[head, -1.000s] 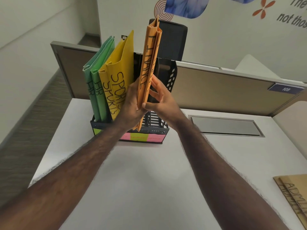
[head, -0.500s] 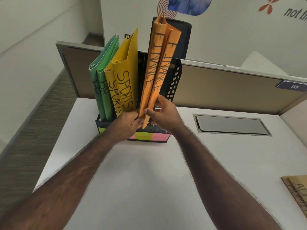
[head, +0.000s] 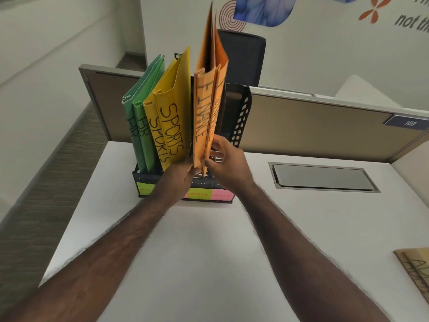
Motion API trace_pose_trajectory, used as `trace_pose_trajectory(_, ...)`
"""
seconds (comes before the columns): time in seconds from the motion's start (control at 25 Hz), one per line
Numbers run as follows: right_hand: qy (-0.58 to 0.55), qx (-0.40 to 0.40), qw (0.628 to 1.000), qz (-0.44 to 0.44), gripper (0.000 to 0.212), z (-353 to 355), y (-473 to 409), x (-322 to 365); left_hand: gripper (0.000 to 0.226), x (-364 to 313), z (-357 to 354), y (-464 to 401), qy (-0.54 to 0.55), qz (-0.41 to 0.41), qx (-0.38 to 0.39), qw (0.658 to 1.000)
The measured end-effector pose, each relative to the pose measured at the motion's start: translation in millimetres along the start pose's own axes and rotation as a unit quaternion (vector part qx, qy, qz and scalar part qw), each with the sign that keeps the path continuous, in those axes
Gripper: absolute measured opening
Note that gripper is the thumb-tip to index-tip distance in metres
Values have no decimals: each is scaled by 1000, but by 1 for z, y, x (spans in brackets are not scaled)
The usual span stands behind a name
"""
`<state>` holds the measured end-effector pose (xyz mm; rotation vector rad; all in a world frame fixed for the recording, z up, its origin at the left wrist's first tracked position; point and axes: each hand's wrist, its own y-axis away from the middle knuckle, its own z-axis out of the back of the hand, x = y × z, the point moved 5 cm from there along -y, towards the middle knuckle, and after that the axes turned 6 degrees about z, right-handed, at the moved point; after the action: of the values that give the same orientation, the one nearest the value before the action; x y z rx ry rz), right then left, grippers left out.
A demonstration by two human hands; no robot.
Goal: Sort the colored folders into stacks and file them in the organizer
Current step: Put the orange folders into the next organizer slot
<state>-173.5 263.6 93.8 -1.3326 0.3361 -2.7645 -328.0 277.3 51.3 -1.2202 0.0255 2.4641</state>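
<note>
Orange "FINANCE" paper folders [head: 206, 108] stand upright above the black mesh organizer [head: 239, 117], lower edges pinched by left hand [head: 183, 174] and right hand [head: 228, 162].

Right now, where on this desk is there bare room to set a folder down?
The desk is bare between the arms, and between organizer and cable hatch. Crowded: the organizer, and the right edge with the brown folders.

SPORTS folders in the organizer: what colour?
Yellow, with black lettering; clearest in the head view.

Both hands [head: 228, 163] gripping orange folders [head: 204, 117], black organizer [head: 240, 117]
</note>
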Motion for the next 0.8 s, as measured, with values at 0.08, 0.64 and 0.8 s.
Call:
trace_pose_trajectory(0.08, 31, 35, 999, -21, 67, -5, 0, -12, 20, 8, -7, 0, -15, 33, 14, 999)
trace_pose_trajectory(0.64, 47, -122, 989, 66, 97, 14, 15, -2, 43, -55, 78, 24, -118, -177, -354, 911)
trace_pose_trajectory(0.8, 56, -178, 974, 129, 98, 20, 13, 34, 58, -84, 111, 5, -173, -131, -369, 904)
